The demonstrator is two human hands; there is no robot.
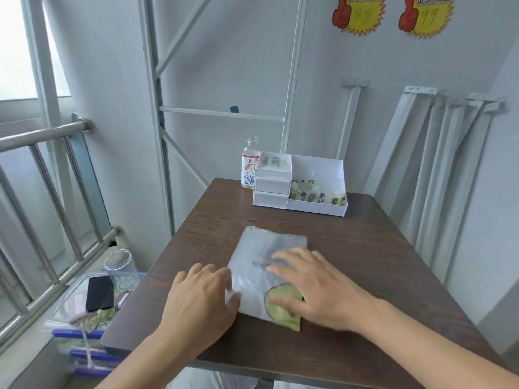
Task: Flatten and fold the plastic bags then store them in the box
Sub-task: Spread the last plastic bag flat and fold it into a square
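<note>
1. The right hand (317, 287) lies flat on the plastic bag (266, 248), fingers straight and spread, pressing its near part onto the table (365, 262).
2. The left hand (202, 299) touches the bag's left edge with loosely bent fingers; I cannot tell whether it pinches that edge.
3. The bag lies between the hands, its long axis running away from the person, its far end uncovered.
4. The box (314, 209) stands well beyond the bag, ahead and slightly right, so the right hand is probably better placed to carry the bag there.
</note>
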